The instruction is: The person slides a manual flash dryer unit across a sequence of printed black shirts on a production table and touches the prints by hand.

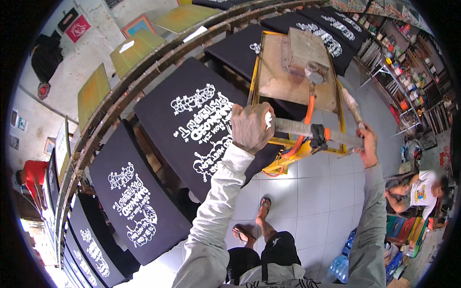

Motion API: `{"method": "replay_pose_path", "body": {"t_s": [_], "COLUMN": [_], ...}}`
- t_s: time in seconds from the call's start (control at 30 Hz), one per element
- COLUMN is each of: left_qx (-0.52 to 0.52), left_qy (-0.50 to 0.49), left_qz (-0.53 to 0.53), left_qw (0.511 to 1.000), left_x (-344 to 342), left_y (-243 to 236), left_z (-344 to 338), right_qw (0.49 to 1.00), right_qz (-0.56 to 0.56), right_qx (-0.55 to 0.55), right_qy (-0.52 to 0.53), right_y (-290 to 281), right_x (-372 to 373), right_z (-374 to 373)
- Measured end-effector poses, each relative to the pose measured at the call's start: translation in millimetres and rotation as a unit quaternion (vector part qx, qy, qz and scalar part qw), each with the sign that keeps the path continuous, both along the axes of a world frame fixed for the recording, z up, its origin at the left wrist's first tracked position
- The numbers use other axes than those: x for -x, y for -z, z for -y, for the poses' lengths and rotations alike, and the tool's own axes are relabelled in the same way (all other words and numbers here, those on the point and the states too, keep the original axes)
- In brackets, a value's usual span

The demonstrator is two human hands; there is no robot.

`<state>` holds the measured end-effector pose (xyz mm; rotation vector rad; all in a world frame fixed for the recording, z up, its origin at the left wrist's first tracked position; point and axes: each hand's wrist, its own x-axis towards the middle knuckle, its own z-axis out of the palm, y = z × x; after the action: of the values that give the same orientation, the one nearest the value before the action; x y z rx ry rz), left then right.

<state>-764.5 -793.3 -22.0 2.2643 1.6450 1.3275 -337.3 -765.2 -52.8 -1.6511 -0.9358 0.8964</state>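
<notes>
Grey sleeves cover both my arms, and below them I see my feet in sandals (263,204) on the pale tiled floor (312,192). My left hand (250,127) is closed tight around the near end of a long grey bar (307,129), and my right hand (367,144) is wrapped around its far end. Past the bar sits a yellow-framed printing screen (293,72), lying over black shirts with white print (192,120) on a long row of boards.

bright even daylight | soft shadows | glare lower left | strong fisheye bending, black rim
</notes>
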Motion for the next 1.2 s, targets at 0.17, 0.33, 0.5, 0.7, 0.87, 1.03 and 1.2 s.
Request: {"method": "replay_pose_path", "body": {"t_s": [0.17,0.33,0.5,0.7,0.87,1.03,1.2], "left_qx": [-0.023,-0.027,-0.031,-0.104,-0.091,-0.089,-0.106], "left_qy": [-0.009,-0.012,-0.03,-0.093,-0.065,-0.095,-0.127], "left_qz": [0.026,0.019,0.018,0.016,0.088,0.087,0.091], "left_qw": [0.999,0.999,0.999,0.99,0.99,0.988,0.982], "left_x": [-6.9,-16.7,-37.0,-83.3,-125.4,-154.6,-179.7], "left_y": [8.3,12.7,19.5,31.6,35.1,33.9,35.6], "left_z": [13.6,16.9,9.6,0.2,3.3,4.3,10.1], "right_qw": [0.998,0.996,0.991,0.965,0.954,0.94,0.947], "right_qz": [-0.02,-0.034,-0.031,0.163,-0.02,0.02,-0.057], "right_qx": [0.015,0.026,0.061,0.016,0.022,0.006,0.061], "right_qy": [-0.054,-0.082,-0.118,-0.207,-0.297,-0.341,-0.311], "right_y": [0.7,-9.0,-10.2,-8.8,-15.4,-17.8,-20.9], "right_x": [-16.2,-25.2,-58.2,-134.0,-168.0,-178.7,-180.4], "right_z": [-5.7,-16.9,-39.9,-83.0,-115.2,-139.2,-151.5]}}
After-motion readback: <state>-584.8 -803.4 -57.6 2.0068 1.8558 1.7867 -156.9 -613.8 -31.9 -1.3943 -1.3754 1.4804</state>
